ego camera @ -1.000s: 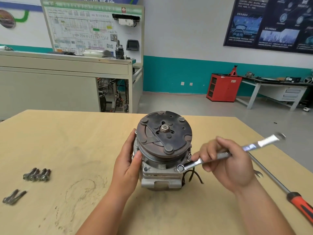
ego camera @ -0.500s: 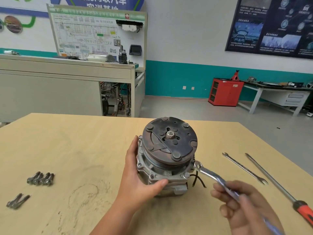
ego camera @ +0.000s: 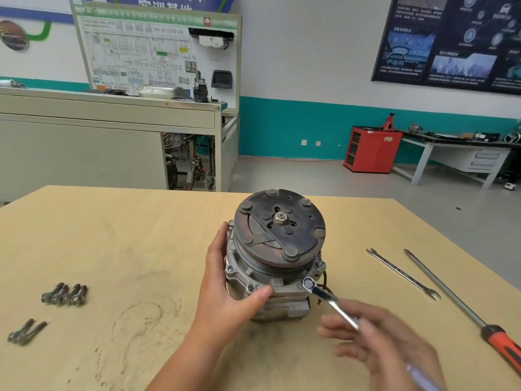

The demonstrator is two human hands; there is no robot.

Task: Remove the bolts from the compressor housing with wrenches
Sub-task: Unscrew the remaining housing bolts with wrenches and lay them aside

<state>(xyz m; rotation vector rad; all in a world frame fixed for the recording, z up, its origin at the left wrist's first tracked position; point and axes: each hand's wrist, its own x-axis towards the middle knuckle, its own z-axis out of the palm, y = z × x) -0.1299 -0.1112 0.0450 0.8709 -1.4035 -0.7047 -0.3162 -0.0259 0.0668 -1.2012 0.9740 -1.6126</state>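
The compressor stands upright in the middle of the wooden table, its dark pulley disc facing up. My left hand grips the housing from the left, thumb across the front flange. My right hand, blurred, holds a silver ring wrench by its shaft. The wrench's ring end sits on a bolt at the housing's front right flange. Another bolt shows on the flange's right side.
Removed bolts lie at the table's left, one group and a second group nearer me. On the right lie a thin open-end wrench and a long screwdriver with a red handle. Benches and a red cabinet stand far behind.
The right hand swung the wrench from pointing up-right down toward me; its ring end moved along the flange and now sits on the front-right bolt. The left hand shifted its thumb across the front.
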